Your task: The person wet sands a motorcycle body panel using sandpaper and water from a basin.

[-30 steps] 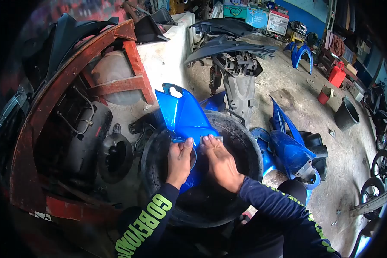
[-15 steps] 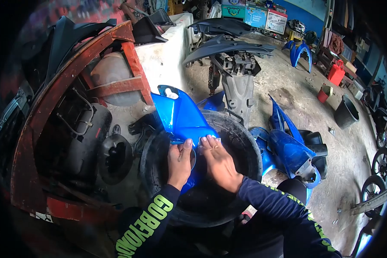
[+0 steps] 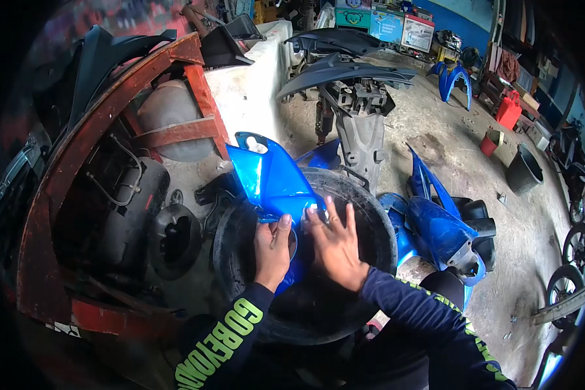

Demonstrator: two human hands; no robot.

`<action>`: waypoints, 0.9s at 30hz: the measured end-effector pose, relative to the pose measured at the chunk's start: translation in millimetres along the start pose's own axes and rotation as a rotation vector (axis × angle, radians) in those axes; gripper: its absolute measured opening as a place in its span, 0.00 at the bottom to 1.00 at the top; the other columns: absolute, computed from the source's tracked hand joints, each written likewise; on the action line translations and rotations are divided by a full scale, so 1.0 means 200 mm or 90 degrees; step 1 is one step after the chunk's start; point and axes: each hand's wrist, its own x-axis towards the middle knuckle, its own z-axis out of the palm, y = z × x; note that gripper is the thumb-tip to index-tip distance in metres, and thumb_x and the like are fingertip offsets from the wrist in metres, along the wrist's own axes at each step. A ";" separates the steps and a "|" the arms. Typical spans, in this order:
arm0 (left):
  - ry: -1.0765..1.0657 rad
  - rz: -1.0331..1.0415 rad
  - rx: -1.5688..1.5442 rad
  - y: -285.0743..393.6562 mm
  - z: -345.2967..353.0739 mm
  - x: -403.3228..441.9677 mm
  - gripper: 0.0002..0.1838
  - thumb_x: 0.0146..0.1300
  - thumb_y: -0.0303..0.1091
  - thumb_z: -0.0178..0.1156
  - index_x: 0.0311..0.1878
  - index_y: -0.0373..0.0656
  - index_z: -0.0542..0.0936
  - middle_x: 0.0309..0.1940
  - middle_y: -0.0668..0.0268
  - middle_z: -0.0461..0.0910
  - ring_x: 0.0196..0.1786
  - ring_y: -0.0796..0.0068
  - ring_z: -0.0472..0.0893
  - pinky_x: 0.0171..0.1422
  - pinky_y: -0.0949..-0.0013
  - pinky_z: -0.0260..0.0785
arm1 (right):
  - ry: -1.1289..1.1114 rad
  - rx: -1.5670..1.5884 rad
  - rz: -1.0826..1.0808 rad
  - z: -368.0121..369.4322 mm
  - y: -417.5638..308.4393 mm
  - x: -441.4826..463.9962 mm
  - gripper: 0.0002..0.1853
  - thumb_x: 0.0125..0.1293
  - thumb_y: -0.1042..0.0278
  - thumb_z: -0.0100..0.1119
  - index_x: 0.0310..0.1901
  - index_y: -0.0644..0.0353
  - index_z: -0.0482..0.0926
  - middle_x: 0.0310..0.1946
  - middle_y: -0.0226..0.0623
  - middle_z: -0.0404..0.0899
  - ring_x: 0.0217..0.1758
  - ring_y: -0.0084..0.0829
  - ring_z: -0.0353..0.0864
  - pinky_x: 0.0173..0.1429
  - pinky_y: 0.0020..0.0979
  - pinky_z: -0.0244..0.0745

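Note:
A glossy blue motorcycle body panel (image 3: pixel 281 179) stands tilted over a wide black tub (image 3: pixel 385 244), its lower end inside the tub. My left hand (image 3: pixel 272 250) grips the panel's near edge, thumb on top and fingers wrapped underneath. On the panel's right side, my right hand (image 3: pixel 337 244) has its fingers spread, with the foremost fingertips at the blue surface. A small pale patch shows by those fingertips; whether it is a thin sheet or a glare, I cannot tell.
More blue body panels (image 3: pixel 439 227) lie on the floor right of the tub. A motorcycle frame with dark covers (image 3: pixel 361 130) stands behind. At left is a red-brown wooden frame (image 3: pixel 49 195) around a black tank (image 3: pixel 114 201). A dark bucket (image 3: pixel 525 170) stands farther right.
My right hand's fingers have gone from close together on the panel to spread apart, some lifted off it. The panel has shifted slightly left and down; my left hand keeps its grip.

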 end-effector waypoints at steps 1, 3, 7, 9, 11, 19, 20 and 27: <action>0.000 -0.002 0.001 0.01 0.01 0.00 0.15 0.74 0.51 0.62 0.43 0.49 0.76 0.29 0.81 0.72 0.27 0.91 0.67 0.28 0.81 0.57 | 0.000 -0.024 0.036 0.00 0.03 0.03 0.23 0.64 0.75 0.54 0.61 0.65 0.77 0.64 0.41 0.80 0.80 0.55 0.61 0.79 0.72 0.43; 0.018 0.026 -0.019 0.03 0.03 -0.01 0.16 0.74 0.52 0.62 0.43 0.49 0.76 0.29 0.81 0.72 0.26 0.91 0.66 0.27 0.81 0.56 | 0.018 -0.022 0.054 0.00 0.06 0.08 0.24 0.65 0.75 0.54 0.63 0.65 0.76 0.63 0.42 0.80 0.80 0.55 0.61 0.79 0.72 0.43; 0.015 0.016 0.011 -0.01 0.00 0.00 0.16 0.74 0.52 0.63 0.43 0.49 0.76 0.28 0.81 0.71 0.26 0.91 0.66 0.27 0.80 0.55 | 0.002 -0.014 -0.020 -0.01 0.00 -0.01 0.25 0.64 0.74 0.55 0.64 0.65 0.75 0.66 0.41 0.78 0.80 0.54 0.60 0.78 0.72 0.45; 0.016 -0.008 0.016 -0.04 -0.01 0.00 0.16 0.73 0.52 0.63 0.43 0.49 0.75 0.27 0.80 0.71 0.25 0.91 0.65 0.27 0.80 0.55 | -0.017 -0.046 0.052 -0.02 0.05 0.05 0.25 0.63 0.73 0.56 0.64 0.62 0.76 0.66 0.42 0.78 0.80 0.55 0.61 0.77 0.72 0.47; 0.013 -0.008 -0.003 0.00 0.00 -0.03 0.16 0.73 0.52 0.63 0.43 0.49 0.75 0.27 0.80 0.71 0.25 0.92 0.65 0.27 0.80 0.55 | 0.027 -0.053 0.050 -0.01 0.07 0.09 0.27 0.62 0.73 0.57 0.65 0.64 0.75 0.65 0.43 0.79 0.80 0.54 0.61 0.78 0.71 0.47; 0.009 -0.011 -0.078 0.04 0.02 0.00 0.16 0.74 0.52 0.62 0.42 0.49 0.76 0.28 0.80 0.72 0.27 0.91 0.68 0.29 0.81 0.59 | 0.034 -0.001 0.164 0.00 0.09 0.11 0.28 0.62 0.76 0.56 0.67 0.64 0.74 0.59 0.48 0.82 0.80 0.55 0.61 0.78 0.72 0.47; -0.002 -0.023 -0.056 0.03 -0.01 0.02 0.16 0.74 0.52 0.62 0.42 0.49 0.76 0.29 0.79 0.73 0.28 0.91 0.69 0.30 0.81 0.61 | 0.031 0.001 0.103 0.02 0.07 0.06 0.28 0.62 0.75 0.56 0.67 0.64 0.74 0.59 0.48 0.82 0.80 0.55 0.60 0.78 0.72 0.47; 0.008 -0.029 -0.036 0.02 -0.01 0.00 0.18 0.72 0.54 0.63 0.41 0.48 0.76 0.30 0.78 0.74 0.29 0.90 0.71 0.31 0.81 0.62 | 0.024 0.023 0.086 0.00 0.05 0.11 0.29 0.59 0.78 0.59 0.66 0.63 0.74 0.67 0.44 0.75 0.80 0.55 0.61 0.78 0.71 0.48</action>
